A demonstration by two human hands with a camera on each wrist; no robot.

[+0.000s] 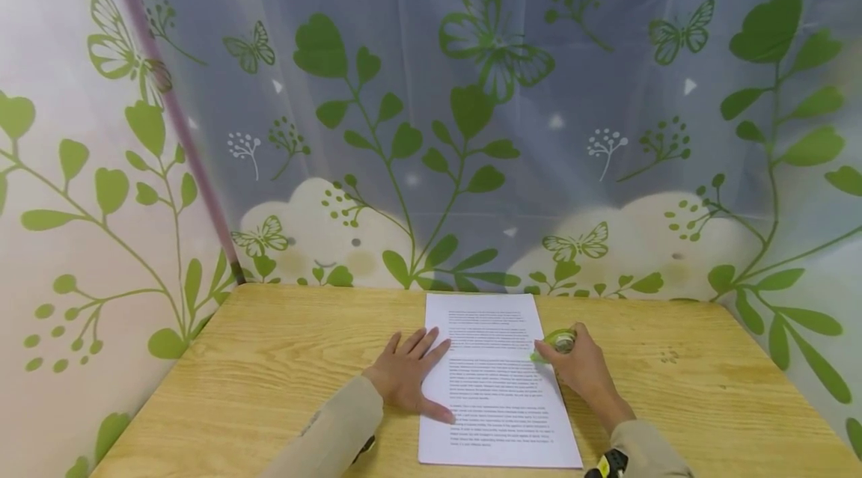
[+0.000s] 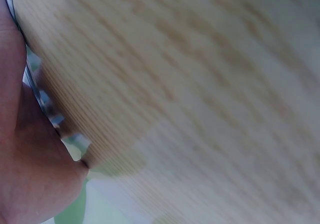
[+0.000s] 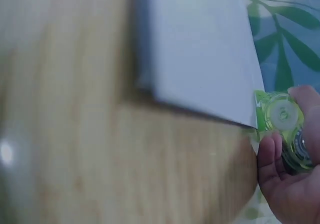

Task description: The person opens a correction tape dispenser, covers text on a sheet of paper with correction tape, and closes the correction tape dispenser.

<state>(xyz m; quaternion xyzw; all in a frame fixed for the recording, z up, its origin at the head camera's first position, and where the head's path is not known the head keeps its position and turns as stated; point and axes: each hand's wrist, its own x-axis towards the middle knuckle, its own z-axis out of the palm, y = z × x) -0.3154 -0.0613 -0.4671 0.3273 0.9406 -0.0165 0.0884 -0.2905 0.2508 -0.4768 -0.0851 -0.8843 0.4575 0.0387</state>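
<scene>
A stack of white printed paper [image 1: 488,455] lies on the wooden table, its text facing up. My left hand [image 1: 406,375] rests spread on the left side of the stack, thumb over the lower lines of print. In my right hand [image 1: 587,367] I hold a green correction tape [image 3: 283,111] between thumb and fingers. Its translucent case and round reels show in the right wrist view. The front end of the correction tape is right at the paper's right edge, beside the gap between two text blocks. The left wrist view catches only part of the left hand [image 2: 35,169].
The wooden table [image 1: 283,358] extends on both sides of the paper. Behind it hangs a curtain [image 1: 417,89] printed with leaves, butterflies and clouds; a paler printed panel [image 1: 81,186] stands on the left. A small paw-like mark [image 1: 668,357] shows on the tabletop at right.
</scene>
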